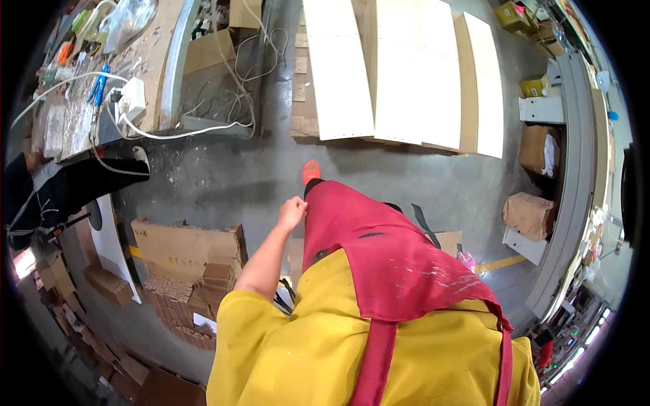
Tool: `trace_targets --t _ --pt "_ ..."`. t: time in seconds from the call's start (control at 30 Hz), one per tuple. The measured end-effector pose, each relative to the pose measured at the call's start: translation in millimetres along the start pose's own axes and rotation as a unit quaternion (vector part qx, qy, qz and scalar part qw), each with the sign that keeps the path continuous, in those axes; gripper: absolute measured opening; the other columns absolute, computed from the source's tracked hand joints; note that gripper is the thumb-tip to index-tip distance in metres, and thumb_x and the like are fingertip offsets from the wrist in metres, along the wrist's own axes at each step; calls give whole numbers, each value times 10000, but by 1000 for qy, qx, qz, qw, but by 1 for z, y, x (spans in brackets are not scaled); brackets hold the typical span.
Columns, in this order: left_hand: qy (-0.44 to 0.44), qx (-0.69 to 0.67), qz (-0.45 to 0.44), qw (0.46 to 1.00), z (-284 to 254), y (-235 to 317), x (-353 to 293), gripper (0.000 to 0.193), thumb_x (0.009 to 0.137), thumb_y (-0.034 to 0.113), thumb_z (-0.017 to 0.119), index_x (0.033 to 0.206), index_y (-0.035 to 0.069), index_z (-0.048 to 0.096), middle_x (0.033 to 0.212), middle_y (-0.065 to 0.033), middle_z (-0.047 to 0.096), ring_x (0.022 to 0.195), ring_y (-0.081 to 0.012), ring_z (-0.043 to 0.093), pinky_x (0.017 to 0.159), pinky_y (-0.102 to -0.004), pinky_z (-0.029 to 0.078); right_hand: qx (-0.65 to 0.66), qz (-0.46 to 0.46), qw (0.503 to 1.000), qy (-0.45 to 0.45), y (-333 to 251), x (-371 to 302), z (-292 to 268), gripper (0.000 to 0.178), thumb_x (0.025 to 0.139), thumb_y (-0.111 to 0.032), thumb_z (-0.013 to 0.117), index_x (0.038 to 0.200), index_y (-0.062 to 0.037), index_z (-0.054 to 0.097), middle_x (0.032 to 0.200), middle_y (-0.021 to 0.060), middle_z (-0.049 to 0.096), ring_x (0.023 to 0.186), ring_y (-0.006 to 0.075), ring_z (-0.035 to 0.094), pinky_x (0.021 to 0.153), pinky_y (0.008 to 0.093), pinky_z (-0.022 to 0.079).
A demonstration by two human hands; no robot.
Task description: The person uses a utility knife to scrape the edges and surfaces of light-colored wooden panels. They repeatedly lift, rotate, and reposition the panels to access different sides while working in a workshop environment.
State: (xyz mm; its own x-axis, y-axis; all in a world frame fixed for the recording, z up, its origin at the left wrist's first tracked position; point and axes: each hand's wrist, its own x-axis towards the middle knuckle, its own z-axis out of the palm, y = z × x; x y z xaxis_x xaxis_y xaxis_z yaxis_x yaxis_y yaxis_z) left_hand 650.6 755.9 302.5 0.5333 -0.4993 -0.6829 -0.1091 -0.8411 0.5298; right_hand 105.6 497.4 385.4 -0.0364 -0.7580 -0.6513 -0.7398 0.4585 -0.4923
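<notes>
My left hand (292, 212) is curled into a fist beside my red apron (352, 216), in front of my body. Nothing shows in its fingers. Below it, the bare forearm comes out of a yellow sleeve. My right hand is out of sight. One foot in a red shoe (311, 171) is stretched forward on the grey floor. Ahead of me lie long white panels (418, 74), side by side over brown cardboard and a wooden pallet (300, 81).
To the left is a cluttered workbench (145, 57) with a white power strip (131, 101) and hanging white cable. A seated person in dark clothes (81, 186) is beside it. Flattened cartons (186, 250) stand at lower left. Wrapped parcels (528, 215) line a shelf at right.
</notes>
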Motion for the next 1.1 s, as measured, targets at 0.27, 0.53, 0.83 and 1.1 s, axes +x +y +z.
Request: trace_targets --t 0.27,0.53,0.83,1.1 --pt "-31 -248 -123 960 -39 -118 -12 188 917 157 520 875 26 648 641 -97 654 526 -154 602 590 -340 488 -28 51 990 -128 -182 -34 139 203 946 -231 532 849 -52 532 517 16 482 384 117 460 342 251 338" --pt "17 -251 -167 953 -5 -169 -41 198 923 189 541 941 19 643 803 -93 671 714 -160 596 703 -304 475 -78 46 975 -205 -218 -14 210 210 959 -236 512 883 -44 553 514 36 503 366 118 455 310 242 343" --pt "36 -215 -111 970 -37 -147 0 184 914 218 557 948 49 624 678 -102 631 606 -202 592 633 -341 472 -10 61 964 -257 -253 -35 265 182 947 -245 523 866 -86 556 569 -7 519 425 84 474 378 225 376" --pt "80 -27 52 995 -156 -1 61 165 943 156 534 1038 47 612 819 -103 666 703 -181 642 683 -317 493 136 79 971 -181 -232 -20 272 165 950 -198 490 836 -83 519 579 14 498 427 107 458 344 248 365"
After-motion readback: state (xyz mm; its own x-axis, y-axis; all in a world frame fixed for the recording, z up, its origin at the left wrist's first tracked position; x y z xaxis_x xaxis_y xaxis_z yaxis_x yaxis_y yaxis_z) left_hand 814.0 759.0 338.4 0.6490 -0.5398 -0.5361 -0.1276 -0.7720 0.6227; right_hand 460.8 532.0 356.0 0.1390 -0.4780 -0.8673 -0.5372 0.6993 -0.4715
